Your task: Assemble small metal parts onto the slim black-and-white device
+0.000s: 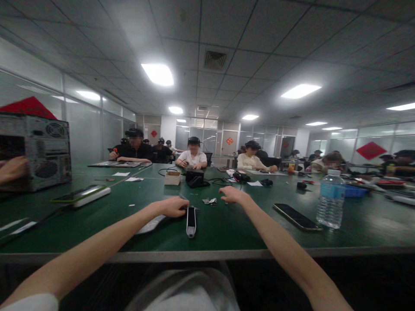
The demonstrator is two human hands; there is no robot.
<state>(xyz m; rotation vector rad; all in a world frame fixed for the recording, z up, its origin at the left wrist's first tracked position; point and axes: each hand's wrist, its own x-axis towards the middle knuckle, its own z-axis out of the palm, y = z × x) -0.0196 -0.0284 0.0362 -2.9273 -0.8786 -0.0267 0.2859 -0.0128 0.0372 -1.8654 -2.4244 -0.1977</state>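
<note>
Our left hand [174, 206] perhaps steadies the device [191, 222] near the surface's [233, 235] front edge; its grip and right hand's [231, 195] are unclear.

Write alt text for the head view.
The wearer's left hand is beside a slim white-and-black device on a green table, the right hand near crumpled silvery scraps. Farther right, a black-screened smartphone lies by a clear plastic bottle; people sit beyond.

Open surface [227, 231] lies between the white device [191, 222] and the phone [296, 216]. The tall bottle [330, 201] blocks passage right of the phone; straight ahead, a small box [172, 178] and a black device [196, 178] obstruct.
</note>
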